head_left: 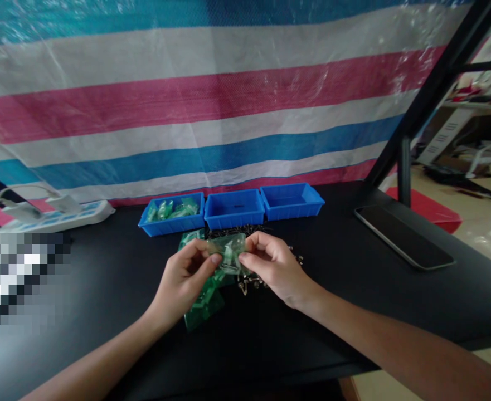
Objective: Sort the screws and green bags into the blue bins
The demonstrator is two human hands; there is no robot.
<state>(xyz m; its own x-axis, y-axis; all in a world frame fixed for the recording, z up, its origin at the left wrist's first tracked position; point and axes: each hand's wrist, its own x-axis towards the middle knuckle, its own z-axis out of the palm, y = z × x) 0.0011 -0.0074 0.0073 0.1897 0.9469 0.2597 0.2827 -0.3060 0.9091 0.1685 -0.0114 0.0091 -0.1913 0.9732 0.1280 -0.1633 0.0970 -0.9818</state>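
Observation:
A small clear greenish plastic bag (228, 252) is stretched between my two hands, above the middle of the black table. Pale small parts show inside it, too blurred to name. My left hand (189, 273) pinches its left edge between thumb and fingers. On the right edge, my right hand (276, 266) has the same kind of pinch. More green plastic bags (205, 306) lie on the table below and behind my left hand. Small metal screw-like pieces (249, 283) are heaped under and behind the held bag, partly covered by my right hand.
Three blue trays stand in a row: the left tray (172, 225) holds green bags, the middle tray (236, 217) a small dark piece, beside the right tray (293, 209). A phone (404, 236) lies right; a power strip (57, 217) sits left. A striped sheet (212, 111) hangs behind.

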